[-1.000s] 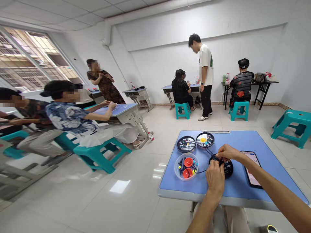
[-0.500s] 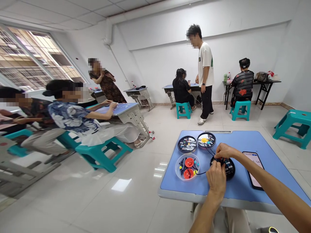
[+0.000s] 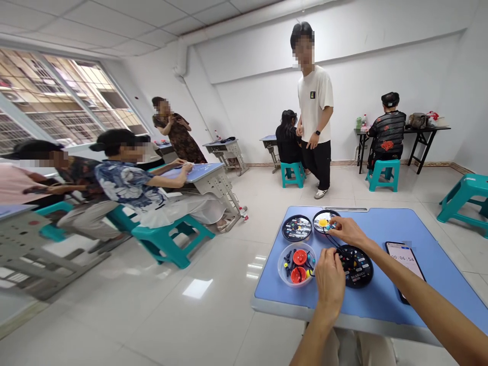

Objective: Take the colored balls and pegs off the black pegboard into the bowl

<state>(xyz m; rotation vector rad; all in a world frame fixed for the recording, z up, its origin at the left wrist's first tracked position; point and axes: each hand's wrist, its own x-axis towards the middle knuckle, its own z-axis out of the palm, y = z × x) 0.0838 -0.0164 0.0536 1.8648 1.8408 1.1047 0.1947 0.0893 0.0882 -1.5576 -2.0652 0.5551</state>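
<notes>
My right hand [image 3: 349, 232] reaches over the upper round dish [image 3: 324, 216], its fingertips pinched by a small blue piece beside a yellow one. Near the clear tub [image 3: 282, 264] my left hand [image 3: 330, 274] is closed; what it holds is hidden behind its fingers. Thin black cords run between the upper dish and the black disc [image 3: 357, 277], which lies just right of my left hand. Another round dish [image 3: 296, 228] with small parts sits at the upper left. Inside the tub are red cups [image 3: 300, 257], black pieces and small yellow and blue parts.
A phone [image 3: 406, 264] showing a timer lies beneath my right forearm on the blue table [image 3: 389, 223]. A standing person [image 3: 316, 101] is beyond the table. Other people sit on teal stools [image 3: 170, 236] at desks to the left and back.
My right hand has moved from the black disc up to the upper dish. My left hand has shifted left, uncovering more of the disc. The standing person has turned towards the camera.
</notes>
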